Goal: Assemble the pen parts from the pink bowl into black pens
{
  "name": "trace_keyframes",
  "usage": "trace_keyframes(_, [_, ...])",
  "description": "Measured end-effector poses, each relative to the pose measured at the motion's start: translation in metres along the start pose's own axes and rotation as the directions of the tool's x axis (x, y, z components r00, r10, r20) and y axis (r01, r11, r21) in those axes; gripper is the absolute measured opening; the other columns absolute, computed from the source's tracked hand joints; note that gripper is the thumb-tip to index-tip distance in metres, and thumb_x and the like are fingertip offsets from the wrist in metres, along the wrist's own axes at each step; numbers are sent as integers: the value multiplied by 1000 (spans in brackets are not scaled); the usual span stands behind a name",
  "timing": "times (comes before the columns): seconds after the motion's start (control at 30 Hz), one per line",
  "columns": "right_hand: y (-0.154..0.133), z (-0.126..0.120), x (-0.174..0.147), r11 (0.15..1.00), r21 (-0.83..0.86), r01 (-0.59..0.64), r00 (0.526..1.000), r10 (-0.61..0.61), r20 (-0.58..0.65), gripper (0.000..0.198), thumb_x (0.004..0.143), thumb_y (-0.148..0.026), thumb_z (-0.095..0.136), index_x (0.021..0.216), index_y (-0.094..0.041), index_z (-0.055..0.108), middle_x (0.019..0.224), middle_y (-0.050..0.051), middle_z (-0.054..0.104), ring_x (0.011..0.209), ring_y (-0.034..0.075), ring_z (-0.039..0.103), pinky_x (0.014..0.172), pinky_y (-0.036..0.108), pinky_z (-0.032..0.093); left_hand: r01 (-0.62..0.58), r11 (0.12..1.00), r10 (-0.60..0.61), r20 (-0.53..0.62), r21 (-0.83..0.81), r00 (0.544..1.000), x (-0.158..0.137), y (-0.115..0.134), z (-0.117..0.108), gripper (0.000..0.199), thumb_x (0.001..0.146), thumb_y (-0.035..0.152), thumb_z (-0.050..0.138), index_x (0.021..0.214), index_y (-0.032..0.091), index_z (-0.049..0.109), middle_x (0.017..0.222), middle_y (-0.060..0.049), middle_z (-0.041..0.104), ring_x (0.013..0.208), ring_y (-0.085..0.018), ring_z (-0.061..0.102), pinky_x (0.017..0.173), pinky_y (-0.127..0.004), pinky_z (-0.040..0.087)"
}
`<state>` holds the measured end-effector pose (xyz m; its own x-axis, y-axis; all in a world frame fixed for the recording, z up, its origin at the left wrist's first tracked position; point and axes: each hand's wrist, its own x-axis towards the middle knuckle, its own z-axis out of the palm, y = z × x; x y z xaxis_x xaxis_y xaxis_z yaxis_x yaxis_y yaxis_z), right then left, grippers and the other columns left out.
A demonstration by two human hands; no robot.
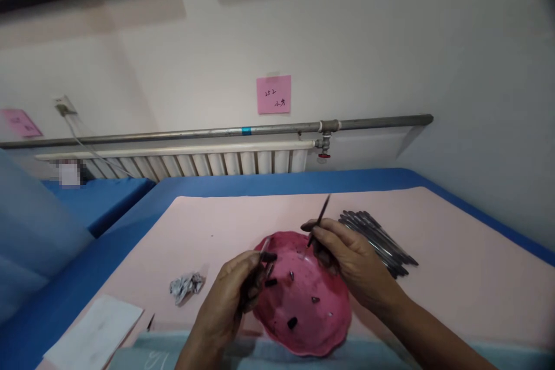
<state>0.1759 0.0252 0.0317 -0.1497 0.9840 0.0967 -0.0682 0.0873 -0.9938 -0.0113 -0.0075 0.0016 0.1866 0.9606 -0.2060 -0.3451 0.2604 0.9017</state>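
Observation:
Over a pink scalloped plate (303,335), my left hand (234,289) is closed around a clear slim tube (265,244) that looks like a pen barrel. Its fingertips are smudged dark. My right hand (347,254) pinches a thin dark stick (323,209), which looks like a pen refill, tilted above the plate's far right edge. Small dark pieces lie in the plate, among them a black pen cap (292,322) and a small clear-grey cone-shaped tip (315,299). Just beyond my right hand is a bundle of dark pens (377,240).
Left of the plate are a crumpled grey tissue (186,287), a white paper pad (94,332) and a small dark pointed piece (150,322). Pink sheeting (217,214) covers the blue table (281,181). Behind stand a radiator (243,162) and a pipe with a red valve (324,155).

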Motion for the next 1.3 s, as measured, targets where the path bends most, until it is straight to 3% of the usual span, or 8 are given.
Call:
trace_keyframes(0.1, [-3, 3, -5, 980, 193, 56, 998, -55, -12, 22, 78, -36, 54, 88, -17, 55, 62, -1, 53, 51, 9, 48, 45, 20, 37, -4, 998, 0, 68, 59, 998, -2, 0, 3, 25, 79, 34, 50, 83, 12, 61, 51, 7, 29, 44, -5, 19, 41, -21, 9])
trace_keyframes(0.23, [-6, 9, -9, 954, 298, 37, 999, -40, 4, 18, 77, -33, 55, 86, -18, 51, 63, -1, 54, 51, 10, 50, 42, 21, 36, -9, 996, 0, 114, 83, 993, -3, -1, 6, 23, 81, 32, 47, 78, 13, 60, 51, 7, 26, 45, -5, 19, 41, -21, 10])
trace_keyframes(0.7, [-8, 12, -10, 933, 355, -60, 998, 49, 41, 15, 75, -31, 55, 81, -18, 50, 61, -2, 53, 49, 9, 49, 41, 19, 35, 3, 995, -14, 105, 103, 994, -4, -4, 5, 24, 80, 32, 49, 80, 13, 62, 50, 6, 28, 44, -5, 20, 41, -21, 10])
trace_keyframes(0.9, [-8, 8, -8, 954, 291, -75, 997, 62, 56, 16, 76, -31, 53, 81, -17, 49, 60, -2, 52, 47, 8, 48, 41, 19, 36, 4, 993, -16, 98, 115, 995, -4, -3, 4, 23, 79, 33, 50, 80, 13, 62, 49, 7, 27, 43, -5, 19, 41, -21, 10])
trace_keyframes(1.03, [-8, 6, -9, 999, 46, -26, 998, 23, 56, 17, 77, -33, 52, 78, -16, 52, 58, -3, 51, 48, 8, 46, 43, 20, 37, 5, 986, -17, 66, 168, 998, -4, -5, 5, 21, 76, 34, 55, 69, 14, 59, 49, 7, 29, 43, -5, 20, 41, -21, 10])
trace_keyframes(1.13, [-6, 9, -12, 991, -128, -36, 990, 53, 132, 18, 77, -34, 52, 73, -16, 54, 57, -4, 49, 47, 7, 44, 44, 19, 37, 39, 985, -50, 60, 171, 997, -3, -7, 8, 18, 74, 31, 58, 73, 14, 61, 48, 7, 31, 42, -5, 23, 41, -20, 11])
trace_keyframes(1.23, [-5, 11, -13, 987, -156, -42, 980, 71, 188, 20, 76, -34, 54, 86, -17, 57, 56, -5, 48, 47, 7, 44, 44, 18, 36, 51, 997, -55, 54, 65, 997, -3, -6, 10, 15, 72, 27, 60, 78, 13, 62, 49, 7, 35, 43, -4, 27, 40, -18, 15])
trace_keyframes(1.3, [-7, 9, -10, 989, -147, -31, 991, 50, 127, 28, 76, -35, 54, 98, -17, 55, 58, -5, 48, 48, 7, 44, 44, 18, 36, 25, 997, -24, 22, -69, 999, -2, -3, 10, 16, 71, 26, 62, 81, 14, 62, 53, 5, 42, 45, -4, 34, 40, -16, 22])
